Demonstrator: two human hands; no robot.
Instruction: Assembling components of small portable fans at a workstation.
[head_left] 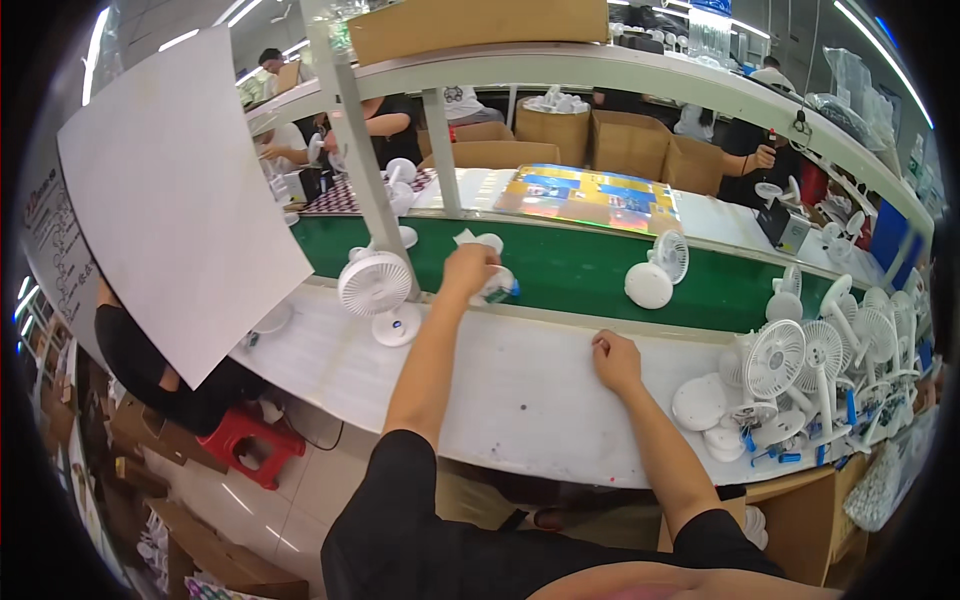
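Observation:
My left hand (470,271) reaches over the green conveyor belt, its fingers closed around a white fan (497,287). White parts show on both sides of the hand, with a blue piece at the right; the fingertips are partly hidden. My right hand (617,362) rests on the white worktable (520,375) near the belt's edge, fingers curled in, with nothing visible in it. Left of my left arm, a white desk fan (375,284) stands upright on the table. Another small white fan (650,285) lies on the belt to the right.
Many white fans (822,350), some with blue cylinders hanging out, crowd the table's right end. A large white sheet (185,190) hangs at the left. A post (362,150) rises beyond the belt. Co-workers sit across it; a red stool (255,445) stands at the lower left.

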